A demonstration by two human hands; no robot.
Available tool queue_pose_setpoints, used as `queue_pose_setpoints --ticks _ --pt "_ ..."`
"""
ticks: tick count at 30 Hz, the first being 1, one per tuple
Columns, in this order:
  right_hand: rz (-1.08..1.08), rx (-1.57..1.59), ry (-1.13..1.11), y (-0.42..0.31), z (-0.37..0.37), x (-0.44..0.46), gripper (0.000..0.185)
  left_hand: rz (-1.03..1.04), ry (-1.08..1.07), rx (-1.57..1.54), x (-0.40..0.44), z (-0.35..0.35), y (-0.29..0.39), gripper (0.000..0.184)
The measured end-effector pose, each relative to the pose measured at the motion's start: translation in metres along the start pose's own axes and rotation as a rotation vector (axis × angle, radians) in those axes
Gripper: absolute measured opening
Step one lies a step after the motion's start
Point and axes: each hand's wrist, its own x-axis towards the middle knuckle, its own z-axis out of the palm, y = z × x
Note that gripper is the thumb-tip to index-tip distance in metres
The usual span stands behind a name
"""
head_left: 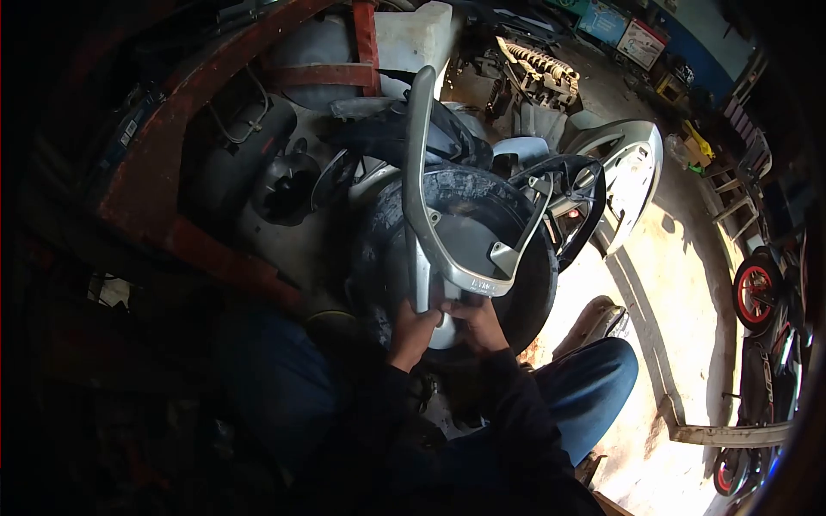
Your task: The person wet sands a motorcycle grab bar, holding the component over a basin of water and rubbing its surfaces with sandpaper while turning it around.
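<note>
A grey, curved motorcycle-like part (416, 185) with long arms and screw holes is held up in front of me. My left hand (413, 334) is closed around its lower left side. Close beside it, my right hand (482, 325) grips the lower right side, and the two thumbs nearly meet. Behind and below the part is a round dark tub (539, 297) with a worn, whitish-streaked rim. What lies inside the tub is partly hidden by the part and my hands.
Dark plastic panels (370, 138) lie beyond the tub. A silver fairing (641, 172) stands at its right. A red metal frame (146, 189) runs along the left. Motorcycles with a red-rimmed wheel (755, 293) are at far right.
</note>
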Motion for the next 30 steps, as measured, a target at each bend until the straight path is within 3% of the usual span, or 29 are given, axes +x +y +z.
queue_pose_setpoints --ticks 2,4,6,7,8,10,12,13,14,16,18,20,22,27,30 --pt "-0.085 -0.022 -0.041 -0.014 0.015 -0.032 0.054 0.0 -0.005 0.035 0.002 -0.007 0.004 0.047" --pt "-0.083 -0.082 0.014 -0.014 0.012 -0.026 0.054 0.095 0.007 -0.037 0.003 -0.004 0.001 0.021" --pt "-0.018 0.091 -0.005 -0.012 0.011 -0.007 0.06 0.092 -0.007 -0.022 -0.001 0.0 0.0 0.022" --pt "-0.137 0.082 -0.004 -0.004 0.013 -0.005 0.058 0.106 0.037 -0.053 -0.002 0.002 0.009 0.02" --pt "-0.065 -0.071 -0.051 -0.002 0.006 -0.012 0.056 0.114 0.084 -0.078 -0.002 0.0 0.015 0.018" --pt "-0.181 -0.129 -0.038 -0.015 0.021 -0.04 0.055 0.11 0.093 -0.081 0.008 -0.011 0.004 0.019" --pt "-0.154 -0.202 -0.032 -0.019 0.016 -0.036 0.058 0.006 -0.007 -0.1 0.011 -0.015 0.0 0.068" --pt "-0.123 -0.282 -0.026 -0.019 0.013 -0.036 0.062 0.015 -0.022 -0.097 0.012 -0.013 -0.004 0.07" --pt "-0.117 -0.28 -0.018 -0.018 0.012 -0.04 0.062 0.006 -0.026 -0.095 0.011 -0.013 -0.008 0.07" --pt "-0.15 -0.961 0.068 -0.021 0.017 -0.044 0.062 0.076 0.013 -0.167 0.014 -0.012 0.0 0.072" --pt "-0.214 -1.071 0.085 -0.008 0.021 -0.055 0.059 0.081 -0.006 -0.185 0.011 -0.014 0.007 0.072" --pt "-0.565 -1.379 0.168 0.003 0.017 -0.055 0.058 0.109 0.013 -0.262 0.011 -0.013 0.009 0.072" --pt "-0.648 -1.427 0.237 0.005 0.015 -0.052 0.055 0.097 0.038 -0.247 0.012 -0.014 0.008 0.071" --pt "-0.767 -1.662 0.161 0.005 -0.005 -0.048 0.049 0.12 0.054 -0.203 0.01 -0.019 0.006 0.07" --pt "-0.601 -1.709 -0.015 -0.003 -0.02 -0.041 0.048 0.124 0.047 -0.189 0.008 -0.017 0.005 0.068"
